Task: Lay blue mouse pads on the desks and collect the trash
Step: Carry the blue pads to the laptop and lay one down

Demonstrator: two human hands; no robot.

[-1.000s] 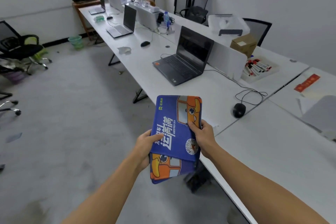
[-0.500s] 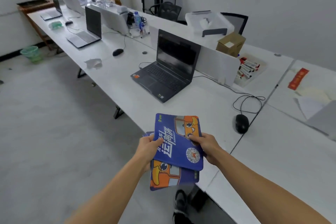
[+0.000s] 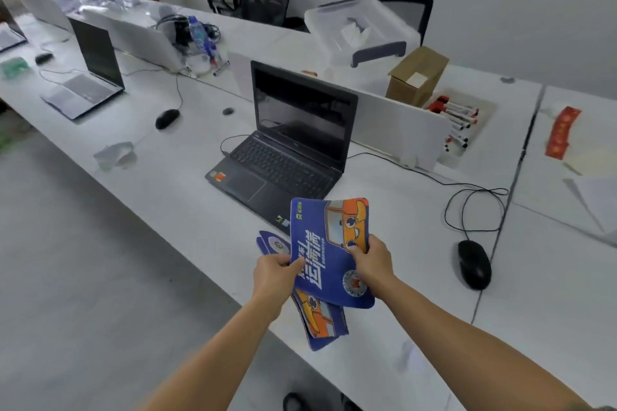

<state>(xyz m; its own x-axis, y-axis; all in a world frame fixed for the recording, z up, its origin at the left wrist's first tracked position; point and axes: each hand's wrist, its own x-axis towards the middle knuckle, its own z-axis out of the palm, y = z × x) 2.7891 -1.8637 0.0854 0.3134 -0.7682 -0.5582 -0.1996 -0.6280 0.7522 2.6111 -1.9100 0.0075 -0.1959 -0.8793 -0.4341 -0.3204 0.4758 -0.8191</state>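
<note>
A person's right hand (image 3: pixel 370 264) pinches the near right edge of a blue mouse pad (image 3: pixel 325 253), thumb on its printed face, and holds it in the air over the front edge of a long white desk (image 3: pixel 394 210). The left hand (image 3: pixel 273 274), just to the left of it, is curled round a stack of matching pads (image 3: pixel 322 322) that fans out beneath the top one. How many pads the stack holds is hard to tell.

Just beyond both hands sits an open black laptop (image 3: pixel 287 150), its screen dark. To the right of the right hand, near it, a black corded mouse (image 3: pixel 474 264) lies on the desk, its cable looping back toward the laptop.

Well to the left of the left hand and farther along the desk lies a crumpled piece of pale trash (image 3: pixel 115 153). Past it are a second black mouse (image 3: pixel 167 118) and an open silver laptop (image 3: pixel 86 77).

Far beyond the right hand, behind a low white divider (image 3: pixel 400 130), are a tray of red-capped markers (image 3: pixel 457 120), a cardboard box (image 3: pixel 417 75) and a clear plastic storage bin (image 3: pixel 360 30).
</note>
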